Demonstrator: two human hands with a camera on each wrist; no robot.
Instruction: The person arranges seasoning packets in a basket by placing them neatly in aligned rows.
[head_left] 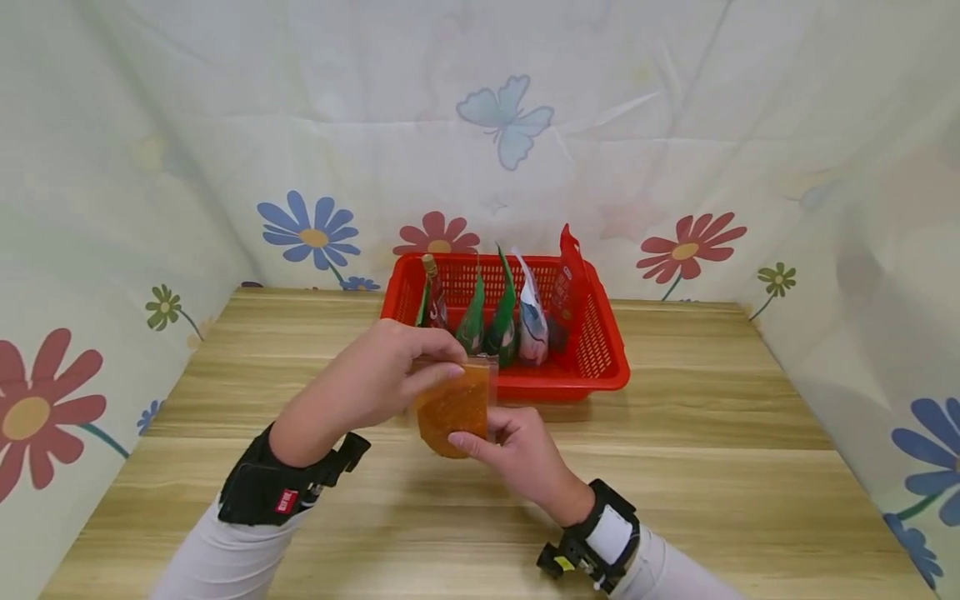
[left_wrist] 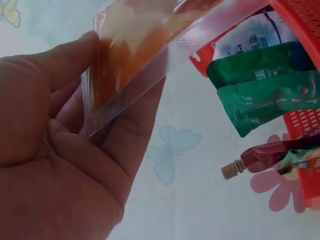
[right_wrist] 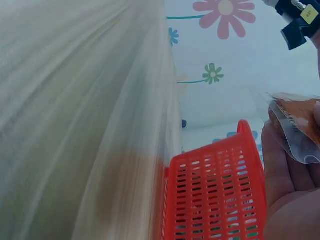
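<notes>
A clear flat packet with orange-brown contents (head_left: 456, 410) is held up in front of the basket, above the table. My left hand (head_left: 390, 367) pinches its top edge between thumb and fingers. Lower down, my right hand (head_left: 525, 458) grips the packet's right side, thumb across the front. The left wrist view shows the packet (left_wrist: 120, 65) close up, its clear border between the left thumb and fingers. In the right wrist view, part of the packet (right_wrist: 295, 125) lies against the fingers of the right hand (right_wrist: 285, 185).
Behind the hands stands a red plastic basket (head_left: 611, 367). Inside are a dark red spouted pouch (head_left: 436, 304), two green pouches (head_left: 472, 321), a white pouch (head_left: 532, 325) and a tall red bag (head_left: 568, 292). A flowered cloth (head_left: 510, 192) surrounds the wooden table (head_left: 705, 433).
</notes>
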